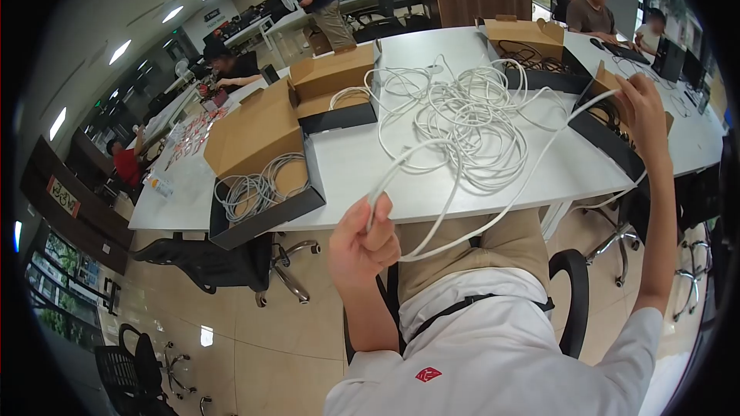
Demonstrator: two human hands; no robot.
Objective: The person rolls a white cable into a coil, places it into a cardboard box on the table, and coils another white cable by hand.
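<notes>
A big loose tangle of white cable (474, 119) lies on the white table (354, 185) in front of me. My left hand (364, 240) is closed around a part of this cable, just off the table's front edge. Out to the right and raised, my right hand (641, 100) pinches another stretch of it. Between both hands the cable sags in a long curve over my lap. One length also hangs below my right forearm toward the floor.
At the left, an open box (266, 192) holds coiled grey cable (262, 185). Behind it, another box (339, 112) holds white cable. Two boxes with dark cables, a rear one (532, 69) and a right one (609, 127), flank the tangle. Office chairs (208, 258) and several people surround the tables.
</notes>
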